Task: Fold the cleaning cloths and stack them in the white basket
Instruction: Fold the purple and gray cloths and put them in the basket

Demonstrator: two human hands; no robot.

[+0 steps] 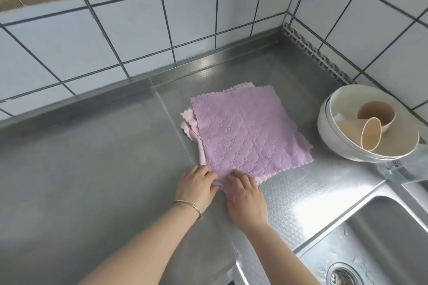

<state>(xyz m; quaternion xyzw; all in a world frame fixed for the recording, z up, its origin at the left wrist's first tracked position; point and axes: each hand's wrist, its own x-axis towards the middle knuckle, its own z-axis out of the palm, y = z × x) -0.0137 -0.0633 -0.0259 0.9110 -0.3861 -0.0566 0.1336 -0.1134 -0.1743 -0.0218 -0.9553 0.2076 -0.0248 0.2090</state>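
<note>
Your two forearms come in from the bottom edge, and both hands meet at the near corner of the purple cloth (249,132). Starting from the left of that cloth: your left hand (196,186), with a bracelet (188,207) on the wrist, has its fingers curled on the corner and seems to pinch the edge; how firm the hold is, I cannot tell. Your right hand (245,194) lies just beside it, touching the same corner, fingers bent and pressing down on the fabric.

From both hands the purple cloth spreads away and to the right, lying flat as a square turned like a diamond, its far corner pointing to the tiled wall (139,41). A pink cloth (193,128) is under it, showing at the left edge. Both hands are equally near, so I judge the fold would go from this corner away from you.

Right of the cloth stand white bowls (333,143) holding paper cups (372,132). No white basket is visible.
</note>
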